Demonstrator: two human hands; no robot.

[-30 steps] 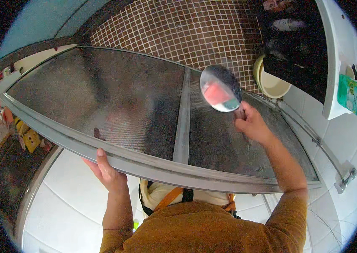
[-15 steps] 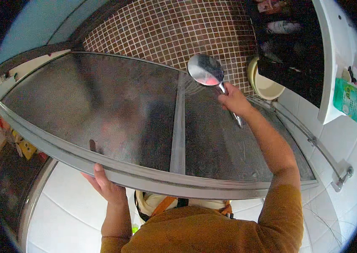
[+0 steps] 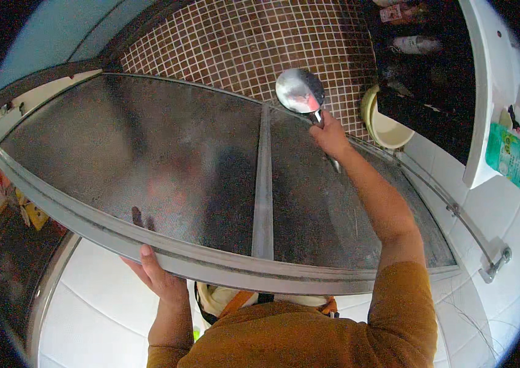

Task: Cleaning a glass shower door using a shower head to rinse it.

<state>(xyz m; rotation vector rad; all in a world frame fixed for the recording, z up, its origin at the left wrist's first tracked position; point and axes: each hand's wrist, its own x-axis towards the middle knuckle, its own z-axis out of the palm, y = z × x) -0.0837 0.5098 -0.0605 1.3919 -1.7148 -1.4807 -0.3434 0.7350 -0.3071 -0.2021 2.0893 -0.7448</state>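
Two hands are in use, each clamped on a separate item. The left hand [image 3: 161, 279] grips the near edge of a framed screen panel [image 3: 204, 162], thumb on top of the grey frame. The panel extends across the area in front of the torso; a crossbar [image 3: 263, 190] divides its dark mesh into two sections. The right hand [image 3: 331, 138] is closed around the handle of a shiny round-headed tool [image 3: 298, 91]. The tool head appears at the panel's far edge, near the upper end of the crossbar; contact between head and panel cannot be determined. Brown tiled floor [image 3: 229, 49] shows beyond the panel. A pale basin [image 3: 393, 131] sits near the far edge, to the right. A metal rail [image 3: 452, 208] is fixed to the white wall [image 3: 435, 161] at right.
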